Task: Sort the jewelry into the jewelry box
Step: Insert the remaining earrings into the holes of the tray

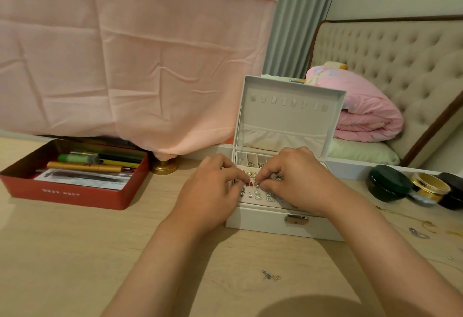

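A white jewelry box (263, 224) stands open on the wooden table, its lid (288, 116) upright. Its top tray holds several small earrings (258, 194), pearl, red and sparkly ones. Both hands hover over that tray. My left hand (213, 186) has its fingers curled, with the fingertips at a red earring (248, 184). My right hand (298, 178) pinches a small earring between thumb and forefinger just beside it. What lies under the palms is hidden. A small silver and gold piece (270, 276) lies loose on the table in front of the box.
A red tin (62, 195) with pens and papers sits at the left. Dark and gold round jars (388, 186) stand at the right, with chains and a silver piece (419, 233) near them. A pink cloth hangs behind; a bed lies beyond.
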